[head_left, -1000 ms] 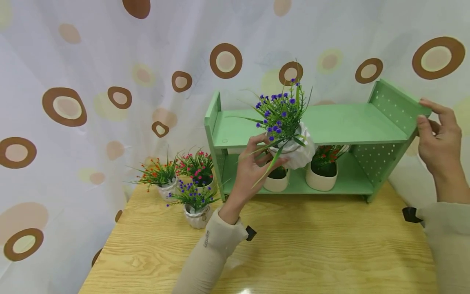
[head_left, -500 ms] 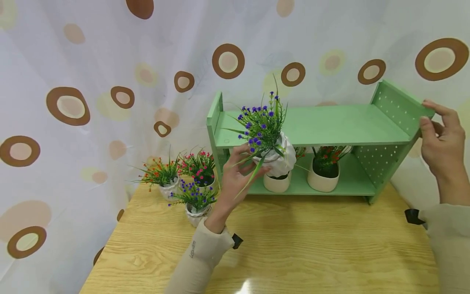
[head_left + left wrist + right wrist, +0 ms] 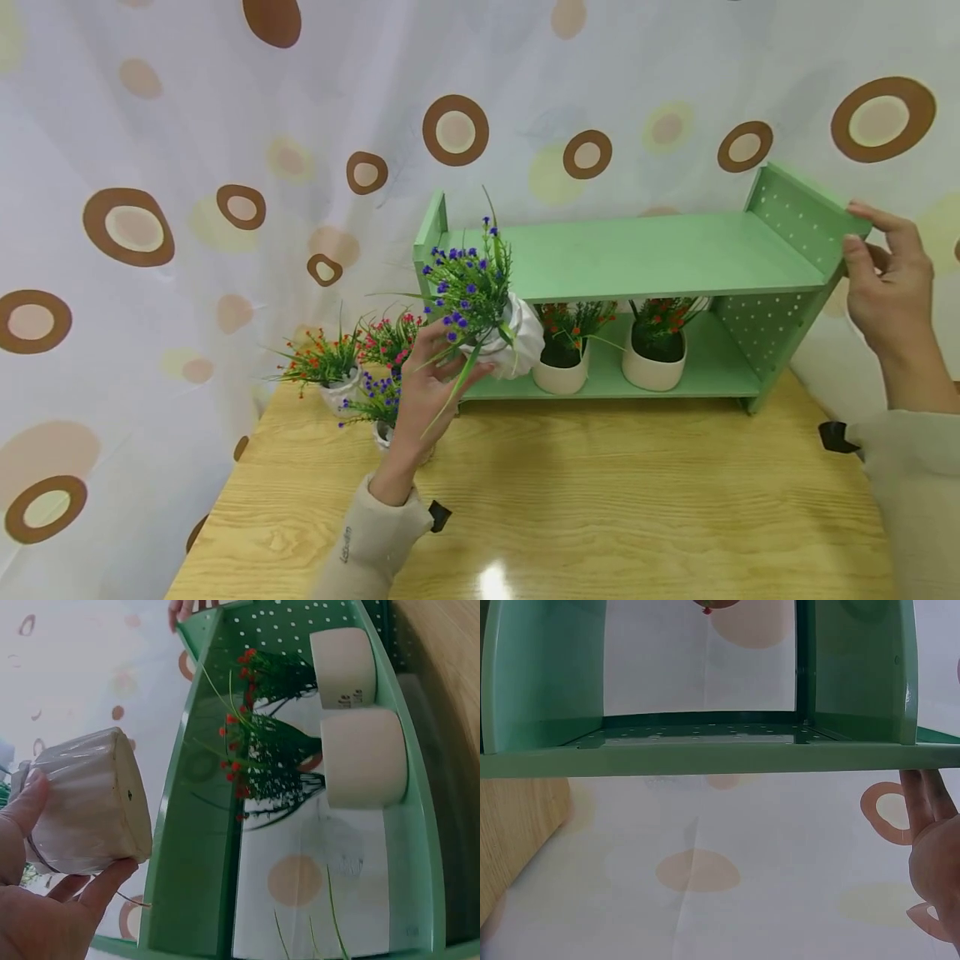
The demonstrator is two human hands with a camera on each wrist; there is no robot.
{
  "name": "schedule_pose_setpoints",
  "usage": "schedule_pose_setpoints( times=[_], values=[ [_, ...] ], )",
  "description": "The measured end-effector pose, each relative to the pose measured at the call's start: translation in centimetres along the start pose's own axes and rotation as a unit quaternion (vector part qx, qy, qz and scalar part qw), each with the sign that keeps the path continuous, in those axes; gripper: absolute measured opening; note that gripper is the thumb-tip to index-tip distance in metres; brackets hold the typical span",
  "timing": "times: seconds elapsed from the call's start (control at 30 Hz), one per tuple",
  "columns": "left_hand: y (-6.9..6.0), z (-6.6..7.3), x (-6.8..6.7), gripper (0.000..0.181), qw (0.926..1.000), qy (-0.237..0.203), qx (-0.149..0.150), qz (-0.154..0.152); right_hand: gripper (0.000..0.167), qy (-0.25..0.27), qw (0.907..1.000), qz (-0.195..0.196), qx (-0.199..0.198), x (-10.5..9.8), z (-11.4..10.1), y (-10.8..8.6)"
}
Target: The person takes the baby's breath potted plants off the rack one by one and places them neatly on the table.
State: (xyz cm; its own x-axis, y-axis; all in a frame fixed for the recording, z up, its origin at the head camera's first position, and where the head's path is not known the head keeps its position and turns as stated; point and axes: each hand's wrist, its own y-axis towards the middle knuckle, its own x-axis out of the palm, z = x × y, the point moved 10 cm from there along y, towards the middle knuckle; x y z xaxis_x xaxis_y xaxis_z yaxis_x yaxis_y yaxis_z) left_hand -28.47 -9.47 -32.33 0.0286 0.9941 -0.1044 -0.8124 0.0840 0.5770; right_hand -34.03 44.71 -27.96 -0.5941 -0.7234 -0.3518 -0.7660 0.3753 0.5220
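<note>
A worktop (image 3: 615,508) carries a green shelf (image 3: 675,254). Before its left end, a purple-flowered plant (image 3: 474,287) tilts in midair, its white pot (image 3: 519,343) grasped by the left hand (image 3: 426,400); the right hand's (image 3: 892,287) fingers pinch the shelf's upper right edge.

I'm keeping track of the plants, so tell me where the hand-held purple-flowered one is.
In the head view, the purple-flowered plant is near the middle, in the left hand, in front of the green shelf's left half.
</note>
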Motion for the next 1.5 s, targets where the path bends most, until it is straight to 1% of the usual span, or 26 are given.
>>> schedule_pose_setpoints(
  times=[0.13, 0.23, 0.3, 0.33, 0.37, 0.47, 0.53, 0.63, 0.7, 0.87, 0.97, 1.03, 1.13, 1.2, 1.37, 1.5],
  values=[
    [-1.0, -0.3, -1.9, 0.057, 0.9997, 0.006, -0.02, 0.012, 0.044, -0.018, 0.9998, -0.001, 0.004, 0.0, 0.0, 0.1],
    [-1.7, -0.6, -3.3, 0.058, 0.9988, 0.02, -0.039, 0.022, 0.045, -0.032, 0.9995, -0.001, 0.003, -0.1, 0.0, 0.1],
    [-2.3, -0.9, -4.2, 0.058, 0.9979, 0.017, -0.055, 0.03, 0.045, -0.024, 0.9997, -0.001, 0.004, -0.1, 0.1, 0.1],
    [-2.6, -1.0, -4.7, 0.058, 0.9972, 0.024, -0.062, 0.036, 0.044, -0.017, 0.9998, -0.001, 0.003, -0.1, 0.1, 0.1],
    [-2.9, -1.1, -5.2, 0.058, 0.9967, 0.033, -0.063, 0.04, 0.044, -0.011, 0.9999, 0.0, 0.0, -0.1, 0.1, 0.1],
    [-3.7, -1.5, -6.7, 0.058, 0.9954, 0.035, -0.07, 0.055, 0.043, 0.011, 0.9999, 0.002, -0.008, 0.0, 0.0, 0.1],
    [-4.1, -1.6, -7.7, 0.057, 0.9945, 0.048, -0.066, 0.066, 0.043, 0.014, 0.9998, 0.004, -0.015, 0.0, -0.1, 0.2],
    [-4.8, -1.9, -9.2, 0.056, 0.9925, 0.053, -0.07, 0.085, 0.043, 0.009, 0.9999, 0.004, -0.014, 0.0, 0.0, 0.2],
    [-5.2, -1.8, -10.2, 0.056, 0.9897, 0.073, -0.072, 0.1, 0.044, 0.005, 0.9999, 0.003, -0.011, 0.0, 0.0, 0.2],
    [-6.6, -1.9, -12.5, 0.054, 0.981, 0.104, -0.094, 0.135, 0.044, -0.009, 1.0, -0.001, -0.003, 0.0, 0.0, 0.2],
    [-7.5, -2.1, -13.9, 0.05, 0.9768, 0.103, -0.108, 0.154, 0.045, -0.019, 0.9998, -0.003, 0.001, 0.1, 0.1, 0.2],
    [-7.9, -2.1, -14.7, 0.049, 0.9755, 0.104, -0.108, 0.161, 0.045, -0.022, 0.9997, -0.003, 0.002, 0.1, 0.1, 0.1],
    [-8.7, -2.3, -16.0, 0.049, 0.9721, 0.107, -0.117, 0.173, 0.044, -0.019, 0.9998, -0.003, 0.001, 0.2, 0.1, 0.1],
    [-9.2, -2.5, -17.0, 0.049, 0.9682, 0.123, -0.12, 0.182, 0.044, -0.018, 0.9998, -0.003, -0.002, 0.2, 0.1, 0.1],
    [-10.4, -2.9, -19.2, 0.053, 0.9588, 0.142, -0.13, 0.209, 0.044, -0.023, 0.9997, -0.002, -0.003, 0.1, 0.0, 0.0],
    [-11.2, -3.4, -20.9, 0.054, 0.9532, 0.14, -0.136, 0.231, 0.044, -0.019, 0.9998, -0.002, -0.001, 0.1, 0.0, 0.0]
  ],
)
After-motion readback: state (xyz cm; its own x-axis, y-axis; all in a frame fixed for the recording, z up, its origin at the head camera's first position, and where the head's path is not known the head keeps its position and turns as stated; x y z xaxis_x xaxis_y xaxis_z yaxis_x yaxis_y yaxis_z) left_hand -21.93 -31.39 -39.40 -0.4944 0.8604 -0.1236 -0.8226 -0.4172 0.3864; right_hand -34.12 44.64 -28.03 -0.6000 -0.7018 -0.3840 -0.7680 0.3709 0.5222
